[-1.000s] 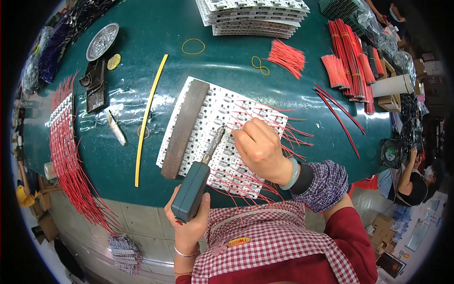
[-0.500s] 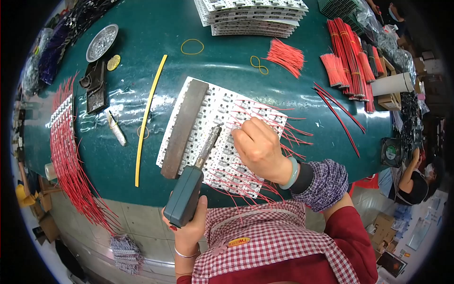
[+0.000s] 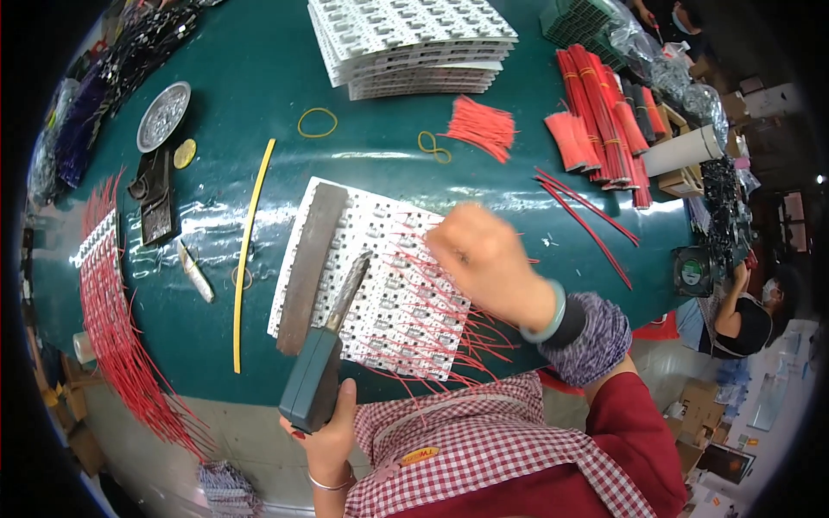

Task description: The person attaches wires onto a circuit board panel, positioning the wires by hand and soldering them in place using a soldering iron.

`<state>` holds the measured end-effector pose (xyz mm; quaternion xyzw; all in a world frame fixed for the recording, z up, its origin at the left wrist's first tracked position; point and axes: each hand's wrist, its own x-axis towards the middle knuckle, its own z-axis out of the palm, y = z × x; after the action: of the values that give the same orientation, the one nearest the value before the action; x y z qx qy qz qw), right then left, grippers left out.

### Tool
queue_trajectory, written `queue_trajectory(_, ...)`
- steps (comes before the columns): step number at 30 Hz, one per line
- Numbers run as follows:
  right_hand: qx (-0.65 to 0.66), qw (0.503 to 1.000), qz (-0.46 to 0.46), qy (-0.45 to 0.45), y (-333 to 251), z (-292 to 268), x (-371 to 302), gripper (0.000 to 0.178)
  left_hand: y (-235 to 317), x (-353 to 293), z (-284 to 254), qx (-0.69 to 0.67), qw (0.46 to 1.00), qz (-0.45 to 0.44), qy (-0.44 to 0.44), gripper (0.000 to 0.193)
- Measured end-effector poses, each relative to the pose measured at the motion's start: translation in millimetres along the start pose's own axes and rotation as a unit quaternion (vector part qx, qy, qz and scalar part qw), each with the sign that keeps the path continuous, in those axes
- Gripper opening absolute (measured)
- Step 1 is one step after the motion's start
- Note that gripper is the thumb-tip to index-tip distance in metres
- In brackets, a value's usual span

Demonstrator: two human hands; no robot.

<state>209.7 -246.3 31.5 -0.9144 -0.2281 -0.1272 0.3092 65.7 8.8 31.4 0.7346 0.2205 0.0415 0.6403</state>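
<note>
My left hand (image 3: pixel 332 436) is wrapped round a dark green soldering gun (image 3: pixel 311 380), its metal tip over the middle of a white circuit board panel (image 3: pixel 367 216). Along the panel's left side lies a flat dark metal bar (image 3: pixel 313 268). Thin red wires (image 3: pixel 484 337) stick out from the right part of the panel, several hanging past its lower right edge. Somewhat blurred, my right hand (image 3: pixel 488 255) is over the panel's upper right corner with its fingers curled closed. What its fingertips hold, if anything, is hidden.
A stack of white panels (image 3: pixel 414 52) stands at the back. Red wire bundles (image 3: pixel 596 121) and a loose wire pile (image 3: pixel 482 128) lie right of it. At left are a metal bowl (image 3: pixel 164 116), a knife (image 3: pixel 196 274), a yellow strip (image 3: pixel 252 259) and a wired panel (image 3: pixel 102 268).
The view has shifted, so the table's things appear lower and further left. My right hand has moved right relative to the panel. The soldering gun stays over the panel in my left hand.
</note>
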Motion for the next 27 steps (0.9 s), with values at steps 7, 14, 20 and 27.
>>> queue_trajectory(7,-0.201,0.972,0.005,0.118,116,-7,54,0.008,-21,1,-2,0.014,1.0,0.025,0.0,0.039)
queue_trajectory(14,-0.238,0.969,-0.001,0.07,134,8,56,0.014,-21,1,0,0.012,0.998,0.062,0.024,0.045)
queue_trajectory(20,-0.232,0.97,-0.032,0.064,129,-6,56,0.017,-17,1,-2,0.015,0.996,0.085,0.013,0.046)
queue_trajectory(27,-0.271,0.96,-0.063,0.014,63,-35,57,0.02,-15,0,-2,0.017,0.996,0.079,0.022,0.043)
